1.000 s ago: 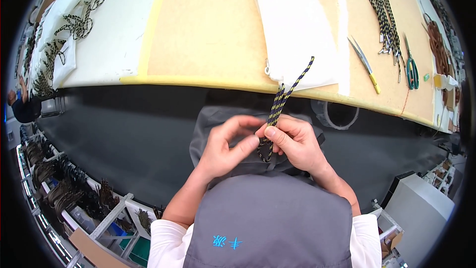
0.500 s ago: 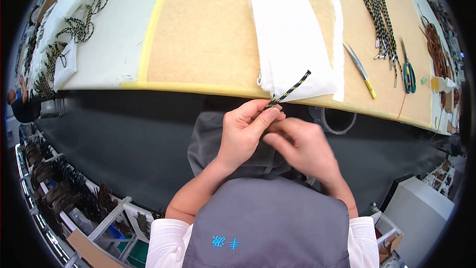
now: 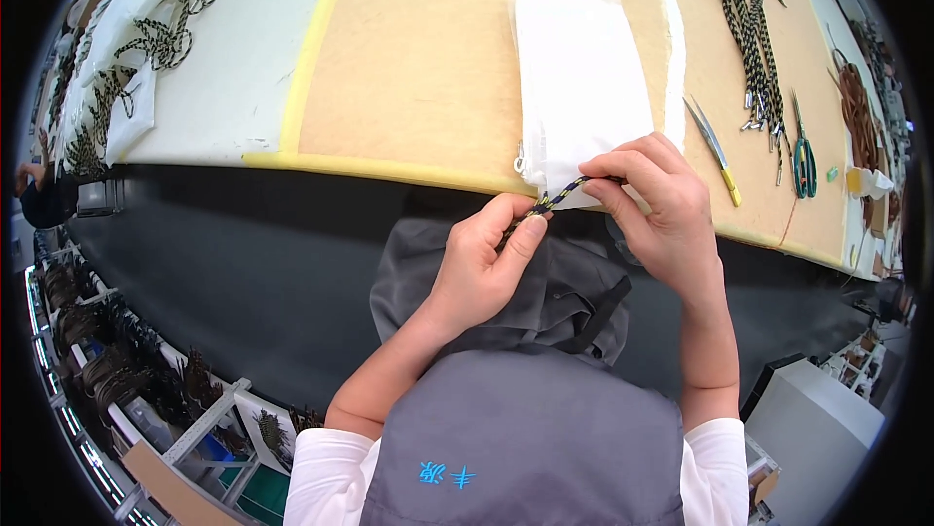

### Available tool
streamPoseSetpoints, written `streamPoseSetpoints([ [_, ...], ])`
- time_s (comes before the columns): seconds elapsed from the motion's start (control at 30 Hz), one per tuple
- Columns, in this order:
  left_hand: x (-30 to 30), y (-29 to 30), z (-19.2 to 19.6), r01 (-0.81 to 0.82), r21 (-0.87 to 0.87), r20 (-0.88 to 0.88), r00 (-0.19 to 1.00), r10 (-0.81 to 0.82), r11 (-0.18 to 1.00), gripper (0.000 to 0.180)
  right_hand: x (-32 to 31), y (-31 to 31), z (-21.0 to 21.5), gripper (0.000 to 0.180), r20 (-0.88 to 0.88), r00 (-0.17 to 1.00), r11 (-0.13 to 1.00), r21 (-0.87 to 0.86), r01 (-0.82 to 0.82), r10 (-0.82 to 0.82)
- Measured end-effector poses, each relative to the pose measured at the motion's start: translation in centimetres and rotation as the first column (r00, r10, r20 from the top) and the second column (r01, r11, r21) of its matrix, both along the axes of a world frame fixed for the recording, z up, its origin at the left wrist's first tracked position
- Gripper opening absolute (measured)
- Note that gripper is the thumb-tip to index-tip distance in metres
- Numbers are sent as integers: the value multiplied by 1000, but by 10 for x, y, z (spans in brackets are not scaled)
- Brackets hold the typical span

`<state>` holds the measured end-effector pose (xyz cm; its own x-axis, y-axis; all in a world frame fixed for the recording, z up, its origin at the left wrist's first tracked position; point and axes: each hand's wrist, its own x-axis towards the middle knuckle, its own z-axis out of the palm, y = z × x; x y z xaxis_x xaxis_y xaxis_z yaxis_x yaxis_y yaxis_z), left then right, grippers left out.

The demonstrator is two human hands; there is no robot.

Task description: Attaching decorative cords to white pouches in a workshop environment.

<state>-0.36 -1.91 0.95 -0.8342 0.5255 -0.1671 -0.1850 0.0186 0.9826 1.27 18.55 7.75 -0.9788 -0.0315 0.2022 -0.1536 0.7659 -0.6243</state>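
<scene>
A black and yellow braided cord (image 3: 556, 198) stretches between both hands at the table's near edge. My left hand (image 3: 484, 255) pinches its lower end with thumb and fingertips. My right hand (image 3: 657, 205) pinches the upper end, right at the near corner of a white fabric bag (image 3: 579, 78) lying flat on the tan tabletop (image 3: 418, 69). A small metal eyelet (image 3: 520, 162) shows at the bag's near left corner. A grey garment (image 3: 545, 297) lies under my hands, over my lap.
Tweezers with a yellow tip (image 3: 713, 145) lie right of the bag. Further right lie a bundle of braided cords (image 3: 754, 30) and green-handled snips (image 3: 804, 150). More cords and white bags (image 3: 146, 49) sit at the far left. Shelving with stock (image 3: 107, 370) stands lower left.
Both hands rose from my lap to the table edge. The cord, which stuck up free of my hands, is now stretched between them against the white bag's corner.
</scene>
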Motion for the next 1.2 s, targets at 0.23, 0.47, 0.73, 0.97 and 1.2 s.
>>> streamPoseSetpoints([
  [0.23,-2,0,-4,-72,20,-54,996,73,997,23,-2,-3,-1,13,-27,1000,1000,-17,9,-9],
  [0.47,-8,18,9,-179,110,18,984,178,978,20,0,-3,-9,14,-18,985,983,-63,171,-172],
  [0.73,-4,-1,6,-97,-26,17,995,98,995,19,-3,-2,-11,13,-40,991,988,-102,120,-125],
  [0.97,7,0,3,-158,10,124,980,155,987,18,1,-5,-9,14,-2,983,977,-105,184,-185],
  [1.2,7,0,-1,-198,108,167,970,178,974,13,-2,-1,1,14,-19,993,989,-96,114,-117],
])
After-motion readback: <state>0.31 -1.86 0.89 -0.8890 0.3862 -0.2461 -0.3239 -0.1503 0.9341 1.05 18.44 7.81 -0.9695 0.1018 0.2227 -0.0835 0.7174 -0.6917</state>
